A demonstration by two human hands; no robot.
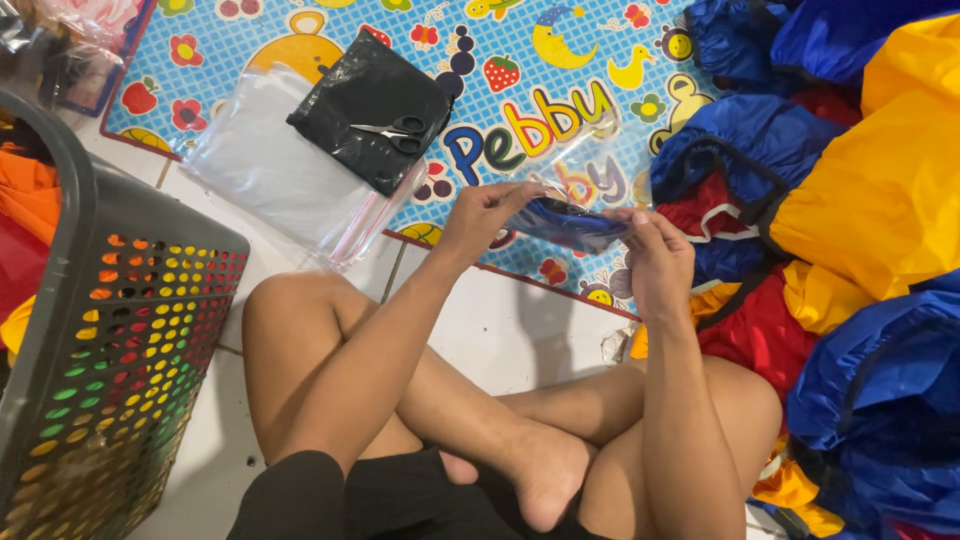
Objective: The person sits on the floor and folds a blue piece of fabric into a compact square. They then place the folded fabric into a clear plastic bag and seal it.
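I sit cross-legged on a white tiled floor. My left hand (487, 215) and my right hand (655, 262) together hold a folded dark blue garment (568, 224) that sits inside a clear plastic bag (575, 160). The left hand grips the bag's left end, while the right hand pinches its right end. The bag's upper part stands up between the hands, over the colourful play mat (520, 60).
A stack of clear plastic bags (265, 165) lies on the mat, with a black folded item (365, 105) and scissors (395, 130) on top. A dark perforated laundry basket (110, 340) stands at the left. A heap of blue, yellow and red garments (860, 220) fills the right.
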